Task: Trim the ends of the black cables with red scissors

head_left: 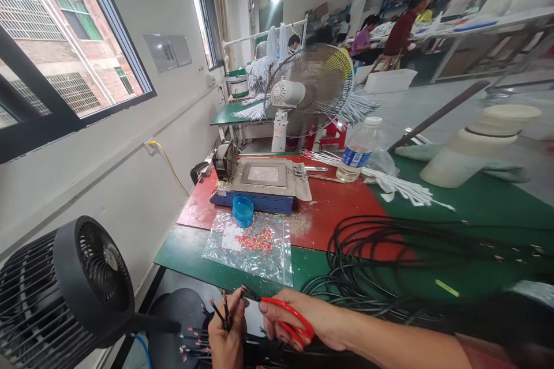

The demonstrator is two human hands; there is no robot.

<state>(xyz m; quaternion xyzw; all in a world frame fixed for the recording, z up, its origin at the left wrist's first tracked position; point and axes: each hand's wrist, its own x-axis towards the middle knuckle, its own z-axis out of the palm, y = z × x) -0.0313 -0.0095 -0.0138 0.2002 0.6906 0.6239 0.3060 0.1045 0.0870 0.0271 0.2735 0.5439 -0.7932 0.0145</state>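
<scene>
Low in the middle of the head view, my left hand (228, 331) is closed around several black cables (220, 312) whose stripped ends show coloured and copper tips. Red-handled scissors (298, 318) sit in my right hand (318, 314), its fingers wrapped round the loops. The dark blades reach the fingertips of my left hand; whether they touch a wire cannot be made out. More black cable ends (197, 343) stick out to the left below my left hand. Beyond the hands, a clear plastic bag (259, 262) lies on the green table, with small red and yellow scraps (257, 240) on it.
A blue cup (243, 211) stands by a blue-sided heating device (259, 200). Coiled black cables (359, 259) cover the table at right. A water bottle (357, 150) and white jug (471, 153) stand behind. A black fan (93, 277) is at left, a standing fan (309, 92) ahead.
</scene>
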